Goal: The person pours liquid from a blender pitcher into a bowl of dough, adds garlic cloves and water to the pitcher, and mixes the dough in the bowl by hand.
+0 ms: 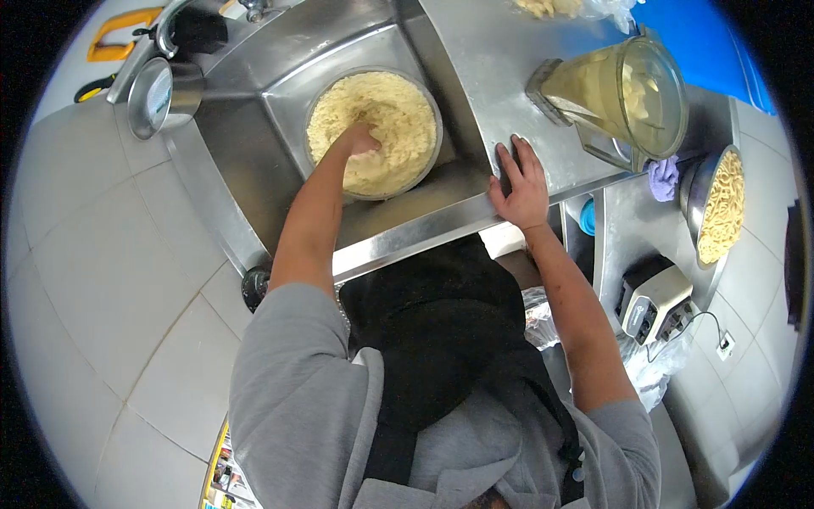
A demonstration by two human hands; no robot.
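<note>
A large round bowl (437, 144) sits in the steel sink (292, 68), filled with a pale yellow, crumbly, grated-looking mass (394, 110). My left hand (363, 140) reaches into the middle of this mass, with its fingers buried and hidden. To the right, my right hand (521, 187) lies flat on the steel counter's front edge beside the sink, fingers spread and holding nothing. Beyond it on the counter stands a clear blender jar (593, 93) with cloudy yellowish liquid and pale pieces inside.
A metal pot (182, 93) stands by the sink's left edge, near the faucet (165, 34). At right are a purple cloth (663, 178), a metal bowl (697, 191) of pale strips (722, 208) and a corded blender base (657, 301). A blue container (704, 42) is at upper right.
</note>
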